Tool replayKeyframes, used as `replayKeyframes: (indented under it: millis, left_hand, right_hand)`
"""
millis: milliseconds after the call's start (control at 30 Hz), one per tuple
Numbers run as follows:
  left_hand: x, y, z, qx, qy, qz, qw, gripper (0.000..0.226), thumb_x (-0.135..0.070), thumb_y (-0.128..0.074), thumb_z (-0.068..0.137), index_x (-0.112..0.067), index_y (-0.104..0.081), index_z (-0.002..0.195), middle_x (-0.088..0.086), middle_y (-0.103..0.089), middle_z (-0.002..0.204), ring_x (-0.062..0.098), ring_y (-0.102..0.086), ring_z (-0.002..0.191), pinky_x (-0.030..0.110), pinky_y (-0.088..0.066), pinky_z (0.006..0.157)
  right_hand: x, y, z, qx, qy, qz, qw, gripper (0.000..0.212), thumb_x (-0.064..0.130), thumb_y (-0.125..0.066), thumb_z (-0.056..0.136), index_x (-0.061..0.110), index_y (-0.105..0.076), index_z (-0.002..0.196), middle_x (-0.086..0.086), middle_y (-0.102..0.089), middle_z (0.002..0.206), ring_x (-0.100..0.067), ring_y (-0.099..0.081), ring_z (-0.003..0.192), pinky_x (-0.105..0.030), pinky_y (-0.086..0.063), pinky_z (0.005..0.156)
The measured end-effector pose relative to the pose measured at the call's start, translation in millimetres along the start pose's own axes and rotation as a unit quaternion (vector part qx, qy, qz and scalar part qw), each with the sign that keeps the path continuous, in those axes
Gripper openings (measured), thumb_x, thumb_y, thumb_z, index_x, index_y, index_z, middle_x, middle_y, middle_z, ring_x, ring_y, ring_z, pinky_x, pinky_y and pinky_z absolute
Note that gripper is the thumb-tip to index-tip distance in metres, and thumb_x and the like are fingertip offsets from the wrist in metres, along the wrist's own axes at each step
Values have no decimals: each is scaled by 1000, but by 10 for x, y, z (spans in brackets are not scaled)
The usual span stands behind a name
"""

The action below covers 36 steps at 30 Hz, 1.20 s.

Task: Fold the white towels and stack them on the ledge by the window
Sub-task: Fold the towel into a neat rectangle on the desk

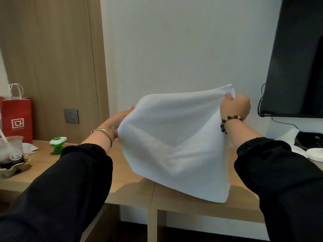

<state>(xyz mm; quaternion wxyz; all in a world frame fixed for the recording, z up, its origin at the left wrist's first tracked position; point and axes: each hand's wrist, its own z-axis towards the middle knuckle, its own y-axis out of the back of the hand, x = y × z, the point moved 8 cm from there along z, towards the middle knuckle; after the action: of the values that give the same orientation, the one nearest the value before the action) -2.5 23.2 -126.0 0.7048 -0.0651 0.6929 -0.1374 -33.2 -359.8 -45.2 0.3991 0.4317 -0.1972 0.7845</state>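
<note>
The towel [174,140] is up in the air dead centre, low corner dangling at 5 o'clock over the wooden desk [136,189]; can't tell if it touches. For a clean fold I'd pull the top edge taut and level first, since my right side sits higher, then match corners. My left hand [117,123] grips the edge at 9 o'clock, fingers wrapped behind the cloth. My right hand [235,106] is a tight fist pinching the corner at 2 o'clock.

Towel [171,140] hides most of the left hand [114,124] fingers; TV [297,58] and drink cup [12,151] cropped by frame edges.
</note>
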Motion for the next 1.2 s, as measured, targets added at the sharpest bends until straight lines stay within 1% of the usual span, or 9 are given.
replayKeyframes:
  millis: [200,333,433,533,667,767,833,1000,1200]
  left_hand:
    - [-302,151,416,-126,-44,117,984,45,-27,-48,99,-7,-40,138,1,-60,119,17,-60,97,30,-47,81]
    - [-345,351,814,-243,-109,362,894,28,-26,-52,95,1,-60,92,12,-57,86,30,-57,87,30,-41,71]
    - [-272,319,1171,-262,-117,495,820,30,-19,-43,94,-7,-47,66,6,-37,61,25,-41,69,30,-29,55]
    - [-25,422,1592,-297,-107,490,813,30,-19,-44,91,-9,-41,62,4,-35,59,19,-31,53,30,-22,49]
    - [399,454,2099,-306,-112,473,818,34,-18,-40,94,-10,-40,62,3,-40,62,24,-41,66,31,-24,51]
    - [794,385,2438,-260,-79,464,843,25,-22,-39,98,-6,-55,110,13,-59,104,30,-51,99,33,-38,75]
    - [1121,313,2556,-201,-32,493,846,56,-24,-46,97,-12,-24,147,16,-39,143,34,-40,128,38,-33,101]
    - [1652,178,2374,-91,-9,634,768,67,-21,-53,93,-10,-17,149,16,-33,148,31,-33,135,35,-27,107]
    - [1736,517,1666,-139,79,461,873,54,-12,-51,93,3,-31,140,21,-52,128,36,-53,115,38,-43,89]
  right_hand:
    - [-223,-211,346,54,-37,-66,996,38,5,-47,85,12,-27,53,-2,-30,51,-17,-26,44,-26,-20,42]
    - [-564,-614,490,94,-40,-132,986,35,4,-44,86,13,-28,56,-3,-31,54,-18,-26,46,-27,-22,42]
    - [-894,-1009,629,120,-52,-149,980,32,9,-44,89,12,-33,59,-3,-35,58,-19,-31,49,-27,-24,44]
    - [-1305,-1418,733,137,-52,-176,973,35,17,-47,93,13,-34,61,-3,-37,62,-24,-39,64,-27,-24,46]
    - [-1884,-1854,726,130,-65,-189,971,24,22,-45,98,2,-57,92,-14,-58,90,-31,-55,86,-32,-37,66]
    - [-2232,-2030,657,119,-84,-204,968,28,20,-42,100,1,-51,118,-17,-57,118,-35,-54,109,-39,-43,82]
    - [-2420,-2150,517,165,-79,-269,945,37,22,-41,99,3,-39,131,-18,-46,133,-35,-44,122,-44,-40,95]
    - [-2521,-2344,-171,347,4,-365,864,51,27,-42,98,6,-28,142,-16,-31,146,-35,-28,133,-44,-31,107]
    - [-2205,-2192,-1148,545,41,-352,760,54,38,-37,99,9,-29,144,-14,-37,145,-34,-38,129,-40,-36,102]
